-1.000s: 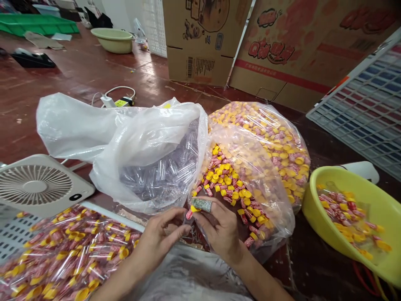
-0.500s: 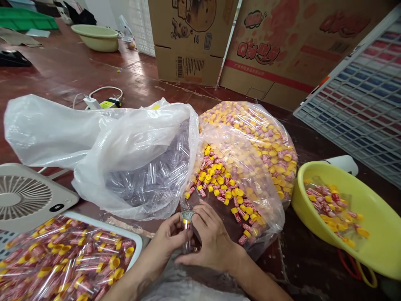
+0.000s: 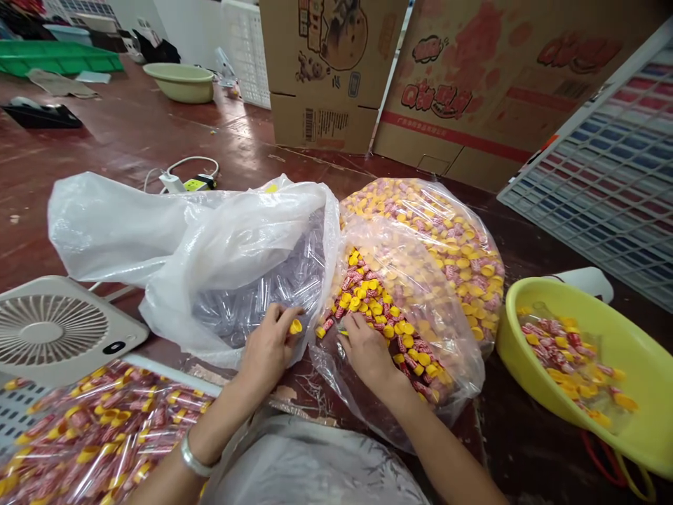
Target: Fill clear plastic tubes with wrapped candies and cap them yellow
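My left hand (image 3: 270, 344) is closed at the mouth of the white plastic bag (image 3: 231, 235), which holds many clear plastic tubes (image 3: 287, 284). A yellow cap (image 3: 295, 326) shows between its fingers; whatever is attached to it is hidden by the hand. To the right, my right hand (image 3: 365, 351) pinches at the near edge of a pile of small red-and-white printed rolls with yellow caps (image 3: 368, 291). A sliver of yellow shows at its fingertips. The pile spills from a clear bag (image 3: 446, 238) full of the same pieces.
At lower left, a white basket (image 3: 15, 414) bears filled capped tubes, with a fan (image 3: 63, 326) behind it. A yellow basin (image 3: 625, 372) with more pieces stands right. Cardboard boxes (image 3: 326, 119) and a white crate (image 3: 594, 154) line the back. A power strip (image 3: 197, 184) lies behind the bag.
My hands were together around a clear tube with a yellow cap. They have parted: the left moved forward to the tube bag, the right forward to the pile. The camera view has shifted slightly.
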{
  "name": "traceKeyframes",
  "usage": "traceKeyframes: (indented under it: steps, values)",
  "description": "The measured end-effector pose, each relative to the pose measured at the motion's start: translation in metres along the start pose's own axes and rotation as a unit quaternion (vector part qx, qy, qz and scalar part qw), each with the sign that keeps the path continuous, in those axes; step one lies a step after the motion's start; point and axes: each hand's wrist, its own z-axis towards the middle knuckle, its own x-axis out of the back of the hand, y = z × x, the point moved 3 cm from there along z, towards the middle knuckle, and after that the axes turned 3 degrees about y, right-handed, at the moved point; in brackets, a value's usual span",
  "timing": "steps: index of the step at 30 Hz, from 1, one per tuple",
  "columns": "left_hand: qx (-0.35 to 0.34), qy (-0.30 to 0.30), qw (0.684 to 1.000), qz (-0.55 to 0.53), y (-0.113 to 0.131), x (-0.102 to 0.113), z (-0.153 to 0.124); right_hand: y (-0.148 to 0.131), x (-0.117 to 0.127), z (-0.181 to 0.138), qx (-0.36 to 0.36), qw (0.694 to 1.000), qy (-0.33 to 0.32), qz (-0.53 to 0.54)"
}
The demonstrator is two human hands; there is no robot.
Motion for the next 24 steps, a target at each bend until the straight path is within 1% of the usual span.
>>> traceKeyframes:
  steps: [1, 2, 3, 4, 6, 7, 8, 11, 14, 18, 21, 23, 24]
  values:
    - [-0.002, 0.009, 0.998, -0.06, 0.001, 0.002, -0.003, 0.001, 0.004, -0.004, -0.006, 1.0, 0.015, 0.017]
    - [0.002, 0.009, 0.992, -0.124, 0.002, 0.005, -0.008, 0.001, 0.009, -0.008, -0.012, 0.998, 0.038, 0.056]
    - [0.014, -0.002, 0.983, -0.183, 0.005, 0.008, -0.013, -0.001, 0.015, -0.013, -0.018, 0.99, 0.07, 0.121]
    - [0.033, -0.024, 0.971, -0.235, 0.008, 0.01, -0.019, -0.003, 0.021, -0.016, -0.02, 0.974, 0.104, 0.203]
    - [0.08, -0.083, 0.941, -0.317, 0.017, 0.014, -0.031, -0.011, 0.034, -0.021, -0.013, 0.917, 0.159, 0.365]
    - [0.099, -0.112, 0.925, -0.35, 0.023, 0.016, -0.036, -0.016, 0.039, -0.023, -0.002, 0.895, 0.168, 0.414]
    - [0.113, -0.132, 0.91, -0.377, 0.029, 0.017, -0.041, -0.022, 0.045, -0.023, 0.013, 0.889, 0.164, 0.428]
    - [0.136, -0.153, 0.875, -0.438, 0.039, 0.017, -0.049, -0.037, 0.058, -0.021, 0.075, 0.911, 0.145, 0.379]
    - [0.153, -0.157, 0.852, -0.475, 0.041, 0.015, -0.053, -0.04, 0.064, -0.021, 0.115, 0.926, 0.147, 0.33]
    - [0.165, -0.166, 0.837, -0.495, 0.041, 0.014, -0.055, -0.036, 0.062, -0.022, 0.122, 0.929, 0.132, 0.324]
    - [0.178, -0.15, 0.83, -0.507, 0.038, 0.013, -0.055, -0.039, 0.064, -0.022, 0.153, 0.924, 0.082, 0.34]
    - [0.196, -0.135, 0.809, -0.537, 0.036, 0.012, -0.055, -0.043, 0.065, -0.023, 0.194, 0.925, 0.05, 0.322]
    - [0.211, -0.131, 0.789, -0.562, 0.036, 0.011, -0.055, -0.045, 0.064, -0.024, 0.214, 0.928, 0.044, 0.301]
